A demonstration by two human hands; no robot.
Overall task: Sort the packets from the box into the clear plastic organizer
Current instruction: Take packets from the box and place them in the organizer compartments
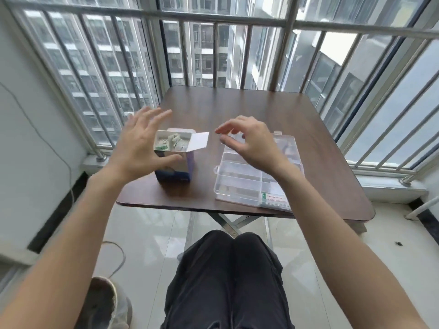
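Observation:
A small blue and white box (177, 173) stands open on the dark wooden table (249, 108), its white flap (199, 140) sticking out to the right. Several packets (172, 142) lie inside it. My left hand (140, 144) hovers at the box's left side, fingers spread, holding nothing. To the right lies the clear plastic organizer (240, 180) with its lid open. One packet with red print (275, 198) sits in its near right compartment. My right hand (249, 141) floats above the organizer's far end, fingers curled loosely and empty.
The table stands against a metal balcony railing (213, 17) with glass behind. Its folding legs (228, 222) show below the front edge. My knees in dark trousers (228, 269) are under the near side. A cable (114, 252) and a shoe (102, 302) lie on the tiled floor at left.

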